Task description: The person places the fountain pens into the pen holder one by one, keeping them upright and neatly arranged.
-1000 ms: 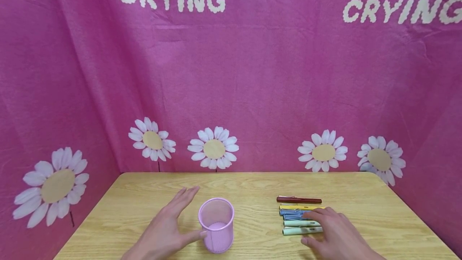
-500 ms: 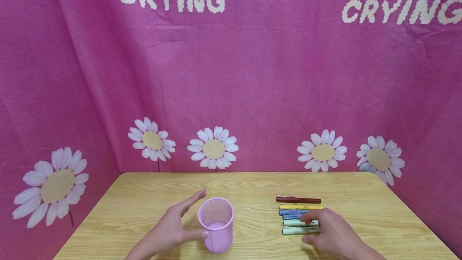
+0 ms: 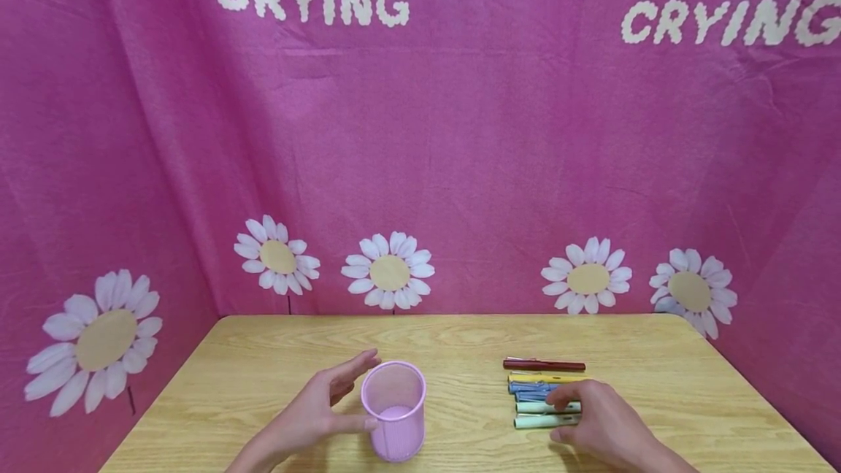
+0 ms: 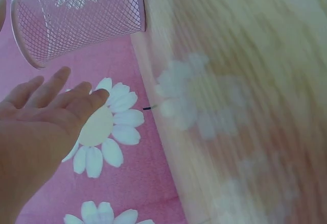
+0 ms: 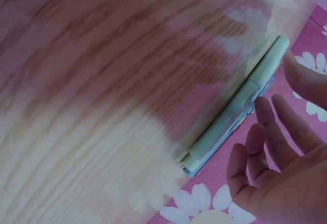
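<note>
A pink mesh pen holder (image 3: 402, 438) stands upright on the table, nothing visible inside it. My left hand (image 3: 309, 411) is at its left side, thumb overlapping the near wall and fingers reaching behind. In the left wrist view, the fingers of that hand (image 4: 46, 112) are extended and apart from the mesh. Pens lie in a row at right: a dark red pen (image 3: 544, 365), a yellow pen (image 3: 558, 379), blue pens (image 3: 525, 388) and pale green pens (image 3: 534, 422). My right hand (image 3: 607, 418) hovers over the green ones, thumb and fingers bent and spread around them without a visible grip.
The wooden table (image 3: 453, 334) meets a pink cloth backdrop (image 3: 460, 166) printed with daisies and white lettering at the back and sides. Table surface lies between the holder and the pens. In the right wrist view, a green pen (image 5: 235, 106) lies nearest, beside the fingertips.
The left fingers have moved a little to the right, nearer the pen holder. My right index finger has bent down over the green pens. Holder and pens have stayed put.
</note>
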Available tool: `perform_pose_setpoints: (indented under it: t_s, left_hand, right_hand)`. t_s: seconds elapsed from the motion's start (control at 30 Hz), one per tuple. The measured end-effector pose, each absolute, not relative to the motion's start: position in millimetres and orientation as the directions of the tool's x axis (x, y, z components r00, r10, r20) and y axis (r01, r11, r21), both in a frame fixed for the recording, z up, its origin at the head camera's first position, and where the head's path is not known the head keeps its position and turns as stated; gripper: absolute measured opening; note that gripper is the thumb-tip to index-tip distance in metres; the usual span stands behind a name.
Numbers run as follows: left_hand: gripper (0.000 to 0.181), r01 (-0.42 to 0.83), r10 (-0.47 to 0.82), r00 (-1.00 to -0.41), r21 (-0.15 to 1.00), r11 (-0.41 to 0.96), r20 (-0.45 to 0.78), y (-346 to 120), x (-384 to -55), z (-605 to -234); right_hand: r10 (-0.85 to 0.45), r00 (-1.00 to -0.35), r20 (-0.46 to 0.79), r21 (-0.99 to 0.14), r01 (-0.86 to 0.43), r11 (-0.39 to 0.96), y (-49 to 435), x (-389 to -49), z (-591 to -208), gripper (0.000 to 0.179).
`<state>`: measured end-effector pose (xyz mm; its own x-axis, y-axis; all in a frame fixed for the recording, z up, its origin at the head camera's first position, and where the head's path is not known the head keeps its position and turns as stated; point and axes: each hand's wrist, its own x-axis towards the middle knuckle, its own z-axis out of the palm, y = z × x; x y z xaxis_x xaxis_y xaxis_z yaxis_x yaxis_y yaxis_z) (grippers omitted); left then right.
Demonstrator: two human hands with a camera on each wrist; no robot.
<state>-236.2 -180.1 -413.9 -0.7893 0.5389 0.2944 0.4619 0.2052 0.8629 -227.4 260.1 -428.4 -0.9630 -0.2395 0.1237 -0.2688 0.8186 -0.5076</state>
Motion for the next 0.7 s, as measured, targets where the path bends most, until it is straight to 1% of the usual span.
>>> perform_pose_setpoints:
  t_s: [0.07, 0.33, 0.47, 0.7]
  left_hand:
    - [0.086, 0.44, 0.55, -0.785, 0.882, 0.172, 0.285, -180.4, -238.7, -415.5]
    - [0.082, 0.395, 0.583, -0.761, 0.916, 0.071, 0.283, -179.3, -244.0, -419.4]
    - [0.08, 0.379, 0.584, -0.765, 0.923, 0.067, 0.272, -178.0, -242.4, -419.0]
    - [0.078, 0.36, 0.58, -0.776, 0.929, 0.088, 0.246, -176.8, -240.1, -418.2]
  right_hand:
    - [-0.232, -0.965, 0.127, -0.508, -0.264, 0.82, 259.3, -227.8, -428.6, 0.031]
    - [-0.153, -0.987, 0.045, -0.535, -0.153, 0.831, 252.3, -230.9, -427.7, 0.029]
    - [-0.137, -0.99, 0.03, -0.53, -0.132, 0.837, 249.9, -231.8, -428.3, 0.028]
    - [-0.123, -0.992, 0.041, -0.526, -0.126, 0.841, 248.0, -231.4, -430.0, 0.029]
